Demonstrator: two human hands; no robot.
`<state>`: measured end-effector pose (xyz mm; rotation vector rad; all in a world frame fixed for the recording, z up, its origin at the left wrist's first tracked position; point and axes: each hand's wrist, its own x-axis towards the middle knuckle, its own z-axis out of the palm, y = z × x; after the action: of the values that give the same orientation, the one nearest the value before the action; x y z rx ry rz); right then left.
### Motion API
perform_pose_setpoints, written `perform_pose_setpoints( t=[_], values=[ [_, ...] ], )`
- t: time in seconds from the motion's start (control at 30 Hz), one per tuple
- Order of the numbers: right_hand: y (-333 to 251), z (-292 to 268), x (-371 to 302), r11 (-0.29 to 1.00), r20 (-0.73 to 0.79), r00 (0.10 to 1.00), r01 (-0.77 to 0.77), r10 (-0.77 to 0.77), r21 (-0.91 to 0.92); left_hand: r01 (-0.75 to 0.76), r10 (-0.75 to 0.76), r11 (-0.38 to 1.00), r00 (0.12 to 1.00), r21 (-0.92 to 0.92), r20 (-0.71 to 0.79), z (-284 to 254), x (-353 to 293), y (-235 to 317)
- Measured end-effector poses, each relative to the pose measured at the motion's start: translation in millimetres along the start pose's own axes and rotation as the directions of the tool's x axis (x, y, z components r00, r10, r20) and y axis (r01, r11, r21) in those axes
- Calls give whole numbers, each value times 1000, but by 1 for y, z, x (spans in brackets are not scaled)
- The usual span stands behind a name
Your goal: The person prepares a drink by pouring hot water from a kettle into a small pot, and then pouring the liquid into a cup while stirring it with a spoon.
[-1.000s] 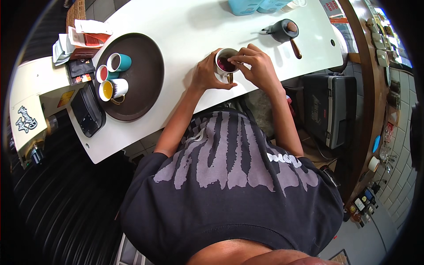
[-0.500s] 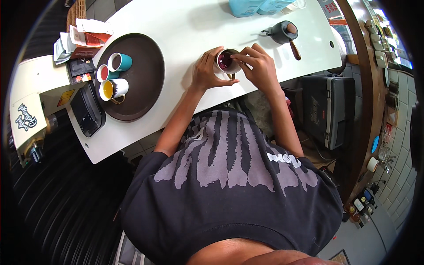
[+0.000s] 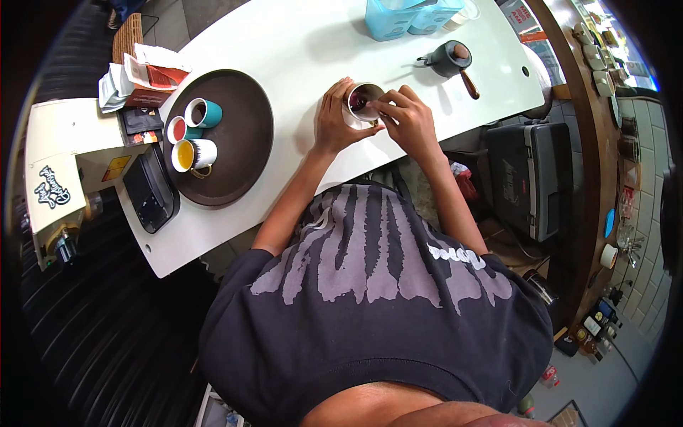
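Note:
On the white table, a light-rimmed cup (image 3: pixel 369 90) stands in front of me, with dark red liquid in it. My left hand (image 3: pixel 334 117) is curled around its left side, fingers behind and thumb along the near side. A handle shows at the cup's near side. My right hand (image 3: pixel 408 119) is over the cup's right rim, thumb and fingertips pinched together and reaching into the opening. Whatever that pinch may hold is too small or hidden to make out.
A round brown tray (image 3: pixel 245 153) at left carries a teal cup (image 3: pixel 210 114), another teal cup (image 3: pixel 186 131) with red contents and a white cup (image 3: pixel 205 152) with yellow liquid. A small dark pot (image 3: pixel 447 60), blue containers (image 3: pixel 388 21) and a black case (image 3: pixel 530 181) are farther right.
The whole view has turned slightly. My right hand's fingertips are lower and deeper over the cup's opening; my left hand keeps its hold on the cup.

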<state>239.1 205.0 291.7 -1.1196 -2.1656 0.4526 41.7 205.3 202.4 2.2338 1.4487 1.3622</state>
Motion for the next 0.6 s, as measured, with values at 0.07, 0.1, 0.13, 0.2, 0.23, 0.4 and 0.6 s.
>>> perform_pose_setpoints(
  t=[0.07, 0.1, 0.13, 0.2, 0.23, 0.4, 0.6],
  values=[
    [2, 2, -2, 999, -65, 997, -39, 39, -2, 42, -42, 999, 999, -18, 14, 2, -4, 1],
    [5, 4, -3, 999, -66, 997, -39, 39, -2, 41, -41, 999, 999, -18, 14, 4, -4, -1],
    [8, 5, -3, 999, -66, 998, -24, 26, 24, 44, -43, 999, 999, -27, 22, 5, -3, -2],
    [11, 6, -6, 999, -66, 998, -5, 9, 48, 46, -45, 998, 999, -36, 27, 7, -3, -3],
    [10, 5, -8, 997, -33, 999, -26, 29, 67, 47, -45, 997, 998, -55, 43, 7, -3, -3],
    [11, 8, -10, 998, -80, 995, -51, 54, 38, 61, -55, 994, 996, -86, 72, 9, -5, -3],
    [13, 10, -11, 999, -104, 994, -32, 31, -4, 40, -36, 998, 997, -57, 72, 10, -3, -6]
  ],
)
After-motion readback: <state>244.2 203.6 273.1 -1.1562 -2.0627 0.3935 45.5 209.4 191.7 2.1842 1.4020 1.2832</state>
